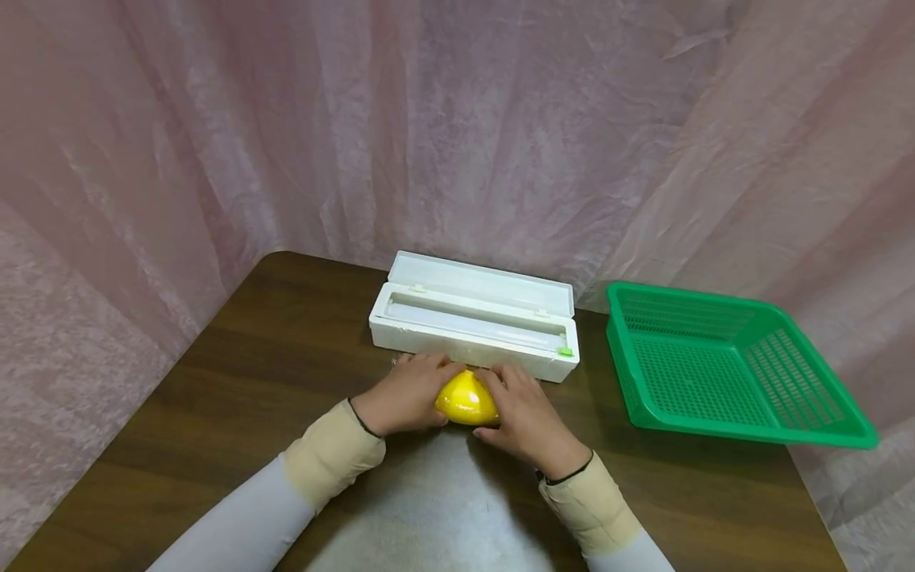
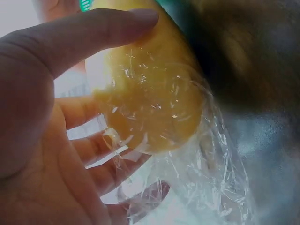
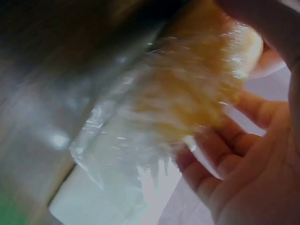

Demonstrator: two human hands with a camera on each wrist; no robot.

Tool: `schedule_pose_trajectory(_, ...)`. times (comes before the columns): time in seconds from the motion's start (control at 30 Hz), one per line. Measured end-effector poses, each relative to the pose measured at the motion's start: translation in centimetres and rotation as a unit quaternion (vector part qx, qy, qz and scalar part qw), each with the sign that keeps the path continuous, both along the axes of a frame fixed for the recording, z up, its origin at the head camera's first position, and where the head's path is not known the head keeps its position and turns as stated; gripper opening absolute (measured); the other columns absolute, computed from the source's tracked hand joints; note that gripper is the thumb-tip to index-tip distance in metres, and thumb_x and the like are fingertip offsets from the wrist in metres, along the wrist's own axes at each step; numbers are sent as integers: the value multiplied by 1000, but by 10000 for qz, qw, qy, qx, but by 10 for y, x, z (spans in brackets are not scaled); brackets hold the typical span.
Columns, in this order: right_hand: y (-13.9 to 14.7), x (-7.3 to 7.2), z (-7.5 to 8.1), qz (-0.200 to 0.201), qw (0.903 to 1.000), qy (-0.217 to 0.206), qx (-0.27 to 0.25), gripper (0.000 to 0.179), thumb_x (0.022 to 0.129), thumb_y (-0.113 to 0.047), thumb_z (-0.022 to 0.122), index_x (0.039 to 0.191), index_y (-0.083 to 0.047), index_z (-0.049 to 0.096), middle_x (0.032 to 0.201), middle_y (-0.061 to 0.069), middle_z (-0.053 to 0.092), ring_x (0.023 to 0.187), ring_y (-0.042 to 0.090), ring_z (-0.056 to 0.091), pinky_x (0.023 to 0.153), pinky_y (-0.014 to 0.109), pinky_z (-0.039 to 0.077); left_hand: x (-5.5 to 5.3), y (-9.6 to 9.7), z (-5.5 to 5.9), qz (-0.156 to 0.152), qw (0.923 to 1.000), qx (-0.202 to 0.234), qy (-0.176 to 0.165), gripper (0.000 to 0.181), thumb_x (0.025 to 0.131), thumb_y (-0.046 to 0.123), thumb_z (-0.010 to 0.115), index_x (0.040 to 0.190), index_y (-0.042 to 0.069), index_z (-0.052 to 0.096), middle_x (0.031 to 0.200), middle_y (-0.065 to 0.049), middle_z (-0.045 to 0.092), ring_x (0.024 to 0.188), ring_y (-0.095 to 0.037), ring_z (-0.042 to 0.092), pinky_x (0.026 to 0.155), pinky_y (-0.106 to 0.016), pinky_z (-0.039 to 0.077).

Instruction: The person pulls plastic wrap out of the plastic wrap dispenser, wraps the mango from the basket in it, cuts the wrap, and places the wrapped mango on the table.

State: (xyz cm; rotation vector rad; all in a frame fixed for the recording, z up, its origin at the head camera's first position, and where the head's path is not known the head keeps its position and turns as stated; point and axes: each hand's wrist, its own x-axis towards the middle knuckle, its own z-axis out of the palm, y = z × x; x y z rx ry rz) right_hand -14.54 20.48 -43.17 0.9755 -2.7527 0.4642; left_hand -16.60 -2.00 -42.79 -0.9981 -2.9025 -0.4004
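Both hands hold a smooth, rounded yellow fruit-like thing, close in front of a white cling film dispenser. My left hand grips its left end, the thumb lying across the top in the left wrist view and the fingers behind. From the other side my right hand grips the right end. Clear cling film covers the yellow surface and trails loose and crinkled past its end in the left wrist view. The right wrist view also shows loose film hanging off the thing. Its exact kind I cannot tell.
The dispenser's lid stands tipped back, and a small green cutter sits at its right end. A green plastic basket is at the right of the brown wooden table. Pink curtain hangs behind.
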Motion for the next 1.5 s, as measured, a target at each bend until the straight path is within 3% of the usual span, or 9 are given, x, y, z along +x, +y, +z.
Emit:
schedule_pose_trajectory(0.17, 4, -6, -6, 102, 9997, 162, -149, 72, 71, -29, 92, 129, -5, 57, 116, 10, 58, 107, 29, 56, 95, 46, 47, -3, -5, -4, 101, 9992, 312, -246, 81, 75, 32, 87, 144, 11, 50, 131, -7, 59, 119, -25, 57, 90, -47, 46)
schedule_pose_trajectory(0.3, 8, -6, -11, 64, 9996, -63, -266, 70, 73, -31, 89, 130, -5, 57, 116, 9, 57, 109, 27, 55, 95, 44, 47, -1, -8, -4, -15, 9984, 450, -337, 83, 74, 30, 89, 145, 16, 48, 136, -4, 56, 126, -25, 54, 92, -49, 45)
schedule_pose_trajectory(0.5, 13, -3, -14, 70, 9983, -265, -505, 64, 78, -33, 83, 129, -5, 56, 120, 7, 60, 111, 24, 56, 96, 43, 48, 3, -16, 1, -30, 9963, 735, -439, 86, 74, 25, 90, 148, 15, 47, 146, -6, 52, 137, -28, 48, 107, -56, 40)
schedule_pose_trajectory(0.7, 16, -6, -7, 104, 9962, -278, -817, 60, 80, -35, 81, 127, -7, 56, 119, 6, 63, 106, 21, 57, 91, 40, 51, 0, -16, 4, -60, 9952, 936, -293, 82, 73, 27, 91, 144, 18, 50, 143, -9, 51, 133, -30, 49, 104, -55, 40)
schedule_pose_trajectory(0.9, 22, -10, -1, 25, 9910, -650, -1166, 52, 87, -35, 77, 128, -10, 55, 122, 4, 61, 104, 17, 56, 88, 36, 52, -6, -16, 6, 57, 9944, 1053, -85, 86, 71, 31, 93, 145, 18, 50, 137, -12, 51, 125, -33, 51, 103, -54, 41)
schedule_pose_trajectory(1.13, 26, -15, 2, -88, 9841, -839, -1563, 45, 94, -35, 70, 132, -15, 57, 124, 1, 63, 109, 17, 58, 95, 42, 51, -14, -18, 9, 81, 9917, 1282, -65, 87, 71, 33, 93, 145, 15, 49, 136, -11, 51, 124, -31, 52, 104, -53, 40)
schedule_pose_trajectory(1.27, 27, -16, 3, -183, 9790, -888, -1827, 42, 97, -33, 66, 135, -17, 59, 128, 2, 59, 113, 17, 57, 97, 43, 50, -18, -21, 10, 74, 9904, 1378, -128, 87, 73, 34, 91, 146, 15, 47, 133, -9, 54, 120, -27, 55, 103, -50, 42)
schedule_pose_trajectory(1.5, 27, -16, 2, -261, 9747, -748, -2092, 40, 101, -32, 62, 138, -20, 59, 126, 0, 60, 109, 13, 56, 92, 38, 50, -22, -26, 11, 25, 9801, 1832, -763, 79, 81, 36, 86, 146, 15, 47, 131, -7, 56, 115, -22, 58, 101, -42, 48)
